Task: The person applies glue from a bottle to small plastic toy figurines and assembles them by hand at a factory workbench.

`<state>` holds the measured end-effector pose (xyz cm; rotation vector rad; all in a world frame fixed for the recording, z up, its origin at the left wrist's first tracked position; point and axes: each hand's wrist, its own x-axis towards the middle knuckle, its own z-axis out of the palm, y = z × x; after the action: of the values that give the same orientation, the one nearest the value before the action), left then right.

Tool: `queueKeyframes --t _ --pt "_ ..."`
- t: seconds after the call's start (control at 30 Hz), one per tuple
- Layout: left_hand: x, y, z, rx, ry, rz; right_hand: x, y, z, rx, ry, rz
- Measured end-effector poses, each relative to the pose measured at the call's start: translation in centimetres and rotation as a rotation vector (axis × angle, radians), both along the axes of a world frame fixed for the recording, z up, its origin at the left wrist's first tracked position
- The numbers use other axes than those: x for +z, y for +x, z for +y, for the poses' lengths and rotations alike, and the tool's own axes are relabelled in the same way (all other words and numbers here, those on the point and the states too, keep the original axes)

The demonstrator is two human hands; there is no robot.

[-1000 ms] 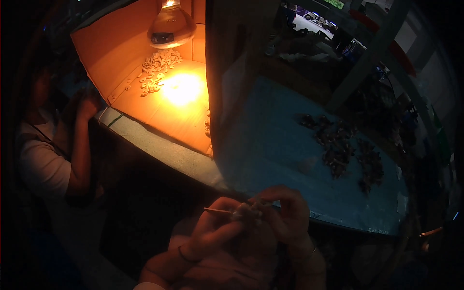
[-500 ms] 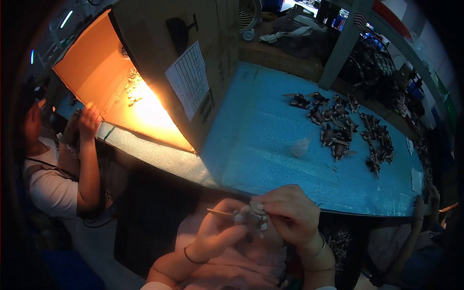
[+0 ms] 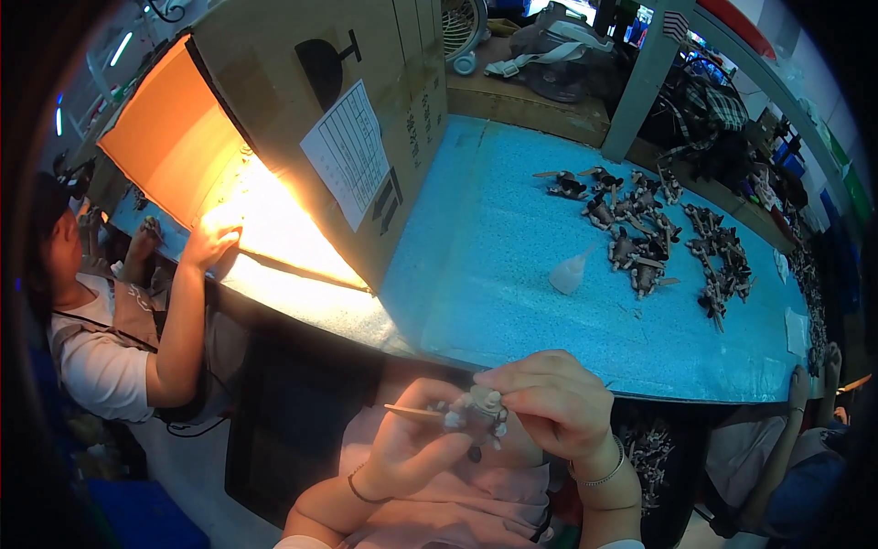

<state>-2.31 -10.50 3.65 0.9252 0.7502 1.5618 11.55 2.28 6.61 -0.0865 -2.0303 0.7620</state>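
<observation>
Over my lap, just off the table's near edge, I hold a small grey-brown figurine (image 3: pixel 477 419) with pale limbs and a pale top. My left hand (image 3: pixel 413 448) is closed around its lower left side, thumb pressed along it. A thin tan stick (image 3: pixel 412 414) juts leftward past those fingers; whether it is fixed to the figurine is hidden. The fingertips of my right hand (image 3: pixel 560 407) pinch at the figurine's top right. Similar dark figurines (image 3: pixel 640 233), some with tan sticks, lie in two clusters on the blue tabletop (image 3: pixel 494 274).
A squeeze bottle (image 3: pixel 569 273), translucent white, rests on the tabletop. At left stands a large cardboard box (image 3: pixel 366 91), brightly lit inside, with a co-worker's hand (image 3: pixel 212 240) at its opening. Another person's hands (image 3: pixel 809 380) are at the right edge. A grey metal post (image 3: pixel 640 87) rises behind.
The figurine has turned slightly, so more of its body and pale top show between my hands. The co-worker at left has moved a hand into the lit box opening.
</observation>
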Motion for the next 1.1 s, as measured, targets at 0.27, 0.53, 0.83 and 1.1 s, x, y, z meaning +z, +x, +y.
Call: queueKeyframes --t 0.27,0.53,0.83,1.1 --pt "0.4 0.8 0.0 0.123 0.055 0.108 -0.1 0.9 1.0 0.033 0.127 -0.064" --pt "-0.6 0.8 1.2 0.459 0.186 0.656 0.5 0.6 -2.3 -0.275 0.075 -0.037" --pt "-1.2 1.0 1.7 0.664 0.276 1.021 0.0 0.3 -2.3 -0.324 0.053 -0.069" --pt "-1.0 1.3 1.8 0.613 0.252 1.132 0.4 0.9 -1.8 -0.232 -0.171 -0.214"
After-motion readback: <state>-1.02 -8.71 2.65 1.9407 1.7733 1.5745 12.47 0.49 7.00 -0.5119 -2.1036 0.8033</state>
